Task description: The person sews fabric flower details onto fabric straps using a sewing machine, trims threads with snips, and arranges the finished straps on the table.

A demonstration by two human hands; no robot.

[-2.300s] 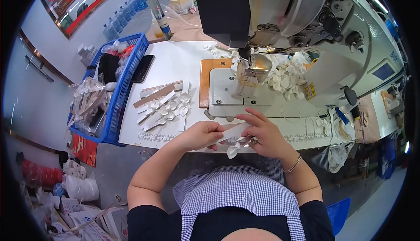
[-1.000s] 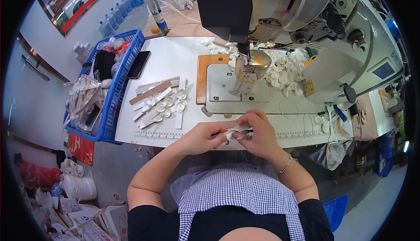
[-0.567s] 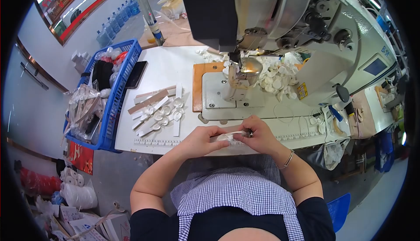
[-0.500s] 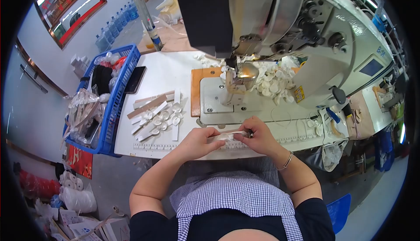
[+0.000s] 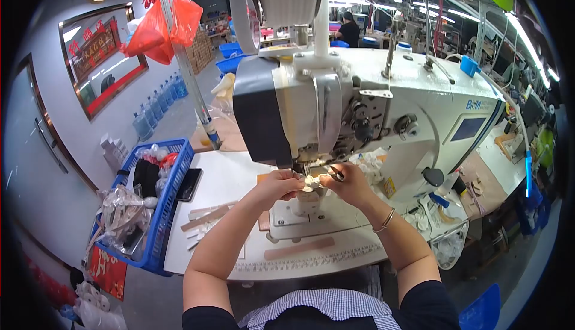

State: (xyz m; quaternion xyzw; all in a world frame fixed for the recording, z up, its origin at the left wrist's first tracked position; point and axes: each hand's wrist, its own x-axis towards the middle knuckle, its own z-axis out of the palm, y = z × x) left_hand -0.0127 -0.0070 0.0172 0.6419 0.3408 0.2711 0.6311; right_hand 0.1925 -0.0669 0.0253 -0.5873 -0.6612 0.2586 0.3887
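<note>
My left hand [image 5: 281, 187] pinches the left side of a small white piece [image 5: 312, 182] at the needle area of the sewing machine [image 5: 359, 102]. On its right side my right hand [image 5: 348, 184] grips the same piece, with dark metal snips [image 5: 336, 173] also held in its fingers. The piece lies under the machine head, lit by its lamp. A flat beige strip [image 5: 299, 248] rests on the table near the front edge, below both hands. My left forearm partly hides the white and beige strips [image 5: 206, 217] on the left.
A blue basket [image 5: 157, 249] of wrapped materials stands at the left, beside a black phone [image 5: 189, 184]. White pieces [image 5: 369, 165] are heaped behind my right hand. A printed ruler [image 5: 311, 259] runs along the front edge. Another person [image 5: 348, 30] is far back.
Both hands have moved forward from the table's front edge to the needle area with the white piece. A beige strip now lies on the table. The view has tilted up, showing more of the room.
</note>
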